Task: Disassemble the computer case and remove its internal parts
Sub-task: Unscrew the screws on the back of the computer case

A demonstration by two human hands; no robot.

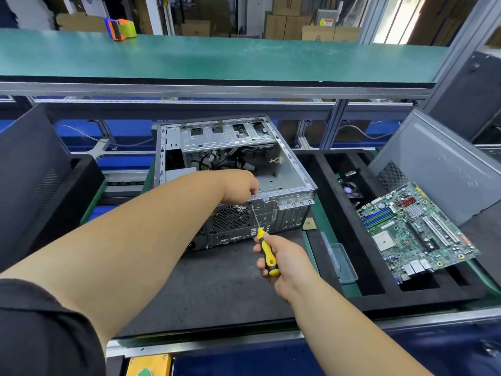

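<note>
Your right hand (279,263) grips the screwdriver (264,245), tip at the rear top edge of the computer case (235,169) lying open on the mat. Your left hand (241,187) curls over that edge, steadying it. A slipping tip could strike those fingers, or the freed screw could drop inside.

1. We see a green shelf (217,58) running across the top of the view.
2. On its left end sits an orange, blue and green tape dispenser (120,29).
3. Behind the shelf we make out stacked cardboard boxes (287,25).
4. A clear plastic box (343,261) lies at the left edge of a black foam tray (336,213).
5. At the bottom edge we see a yellow button box (147,366) with a green button.
6. Blue bins (124,161) show below the shelf.
</note>
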